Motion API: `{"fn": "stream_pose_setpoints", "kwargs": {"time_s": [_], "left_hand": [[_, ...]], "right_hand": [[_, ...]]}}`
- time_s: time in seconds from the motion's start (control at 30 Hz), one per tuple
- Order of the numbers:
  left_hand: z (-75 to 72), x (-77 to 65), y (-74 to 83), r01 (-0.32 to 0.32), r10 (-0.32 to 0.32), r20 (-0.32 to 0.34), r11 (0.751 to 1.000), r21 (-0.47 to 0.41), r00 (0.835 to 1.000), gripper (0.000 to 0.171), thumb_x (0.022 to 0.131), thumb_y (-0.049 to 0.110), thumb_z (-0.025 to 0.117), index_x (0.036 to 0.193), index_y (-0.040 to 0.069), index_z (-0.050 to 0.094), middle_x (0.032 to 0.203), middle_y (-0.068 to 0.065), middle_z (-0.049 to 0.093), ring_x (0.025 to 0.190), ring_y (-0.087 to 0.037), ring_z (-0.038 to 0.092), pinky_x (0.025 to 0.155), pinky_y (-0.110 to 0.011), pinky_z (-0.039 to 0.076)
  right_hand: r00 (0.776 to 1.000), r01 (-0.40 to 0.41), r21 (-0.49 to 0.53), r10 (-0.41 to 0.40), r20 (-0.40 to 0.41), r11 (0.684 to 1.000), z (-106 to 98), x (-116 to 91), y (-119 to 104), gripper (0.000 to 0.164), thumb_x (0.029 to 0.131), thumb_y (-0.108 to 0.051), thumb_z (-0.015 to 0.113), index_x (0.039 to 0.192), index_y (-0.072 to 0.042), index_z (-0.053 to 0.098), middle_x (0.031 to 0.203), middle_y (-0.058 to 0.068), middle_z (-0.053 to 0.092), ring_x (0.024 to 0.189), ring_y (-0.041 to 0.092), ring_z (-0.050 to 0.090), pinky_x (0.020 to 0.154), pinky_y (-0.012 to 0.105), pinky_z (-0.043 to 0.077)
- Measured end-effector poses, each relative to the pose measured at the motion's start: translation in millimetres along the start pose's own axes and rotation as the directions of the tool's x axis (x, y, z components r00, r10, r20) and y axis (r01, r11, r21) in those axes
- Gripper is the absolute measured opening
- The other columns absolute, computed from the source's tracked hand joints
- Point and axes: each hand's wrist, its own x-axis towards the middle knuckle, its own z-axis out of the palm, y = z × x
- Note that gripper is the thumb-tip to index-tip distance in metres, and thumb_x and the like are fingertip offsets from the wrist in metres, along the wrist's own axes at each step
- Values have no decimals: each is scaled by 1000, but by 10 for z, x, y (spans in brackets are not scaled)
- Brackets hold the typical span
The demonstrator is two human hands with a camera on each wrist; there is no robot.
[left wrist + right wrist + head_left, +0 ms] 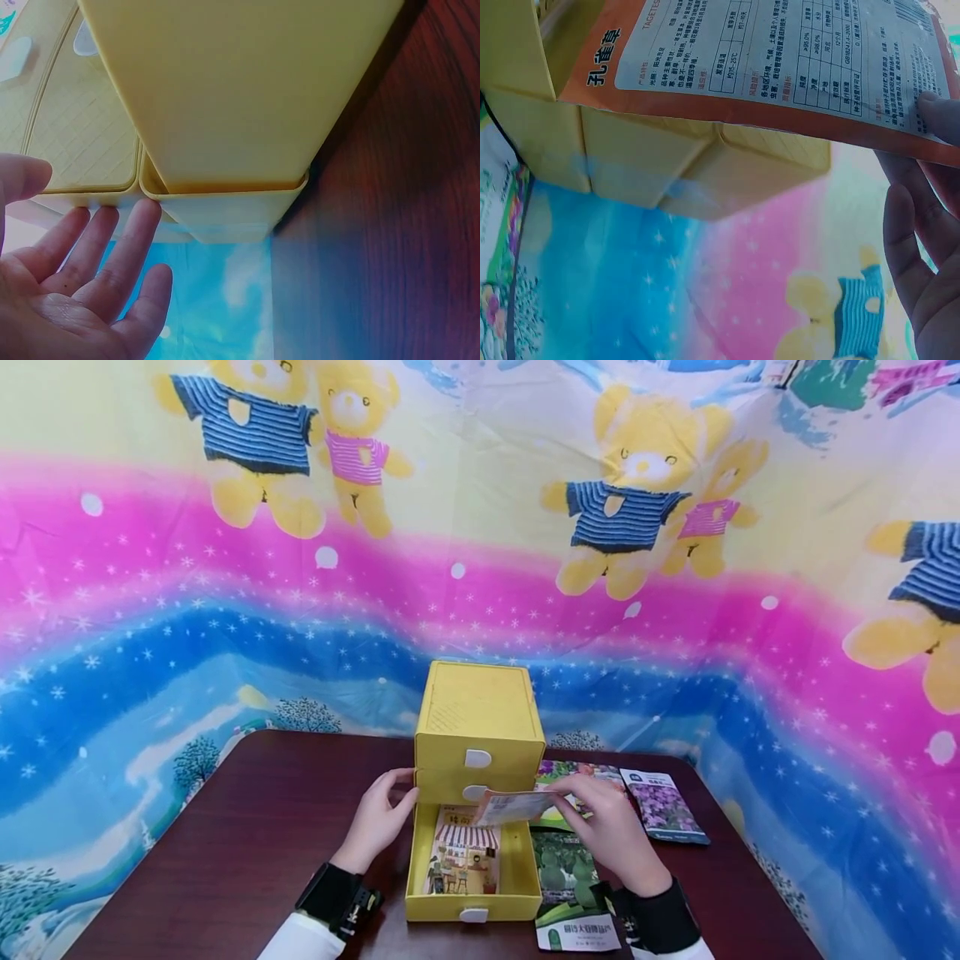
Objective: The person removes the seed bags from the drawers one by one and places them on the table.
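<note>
A yellow drawer unit (480, 706) stands on the table, and its bottom drawer (435, 908) is pulled out. In that drawer lies a card or booklet with a striped-awning shop picture (461, 860). My right hand (615, 835) pinches an orange-edged seed packet (765, 67) by one end, thumb on its printed white panel. The packet is held tilted over the right rear of the drawer. At the unit's left side is my left hand (378, 818); in the left wrist view its extended fingers (131, 240) touch the casing edge.
Beside the drawer on the right lies a green seed packet (566, 872). Further back are a purple-flower packet (663, 806) and another colourful packet (577, 770), partly hidden by the right hand. The dark wooden table (285, 810) meets a patterned cloth backdrop (480, 577) behind.
</note>
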Motion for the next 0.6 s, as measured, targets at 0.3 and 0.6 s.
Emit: {"fn": "stream_pose_setpoints", "kwargs": {"time_s": [0.3, 0.6], "left_hand": [[-12, 1, -5, -6, 6, -10, 1000, 2, 1000, 36, 102, 21, 65, 138, 18, 60, 134, -3, 61, 103, -17, 65, 81, -30, 56], [-12, 12, 3, 0, 0, 4, 1000, 6, 1000, 37, 101, 18, 65, 138, 14, 60, 133, -6, 62, 101, -20, 66, 80, -31, 56]], "right_hand": [[992, 15, -14, -17, -127, 1000, -235, -166, 313, 33, 89, 0, 75, 116, -17, 71, 107, -3, 72, 95, 10, 67, 81, 23, 52], [989, -114, -161, 97, -111, 980, -669, -388, 349, 41, 79, 10, 79, 111, -15, 72, 103, -4, 71, 93, 2, 61, 82, 11, 45]]}}
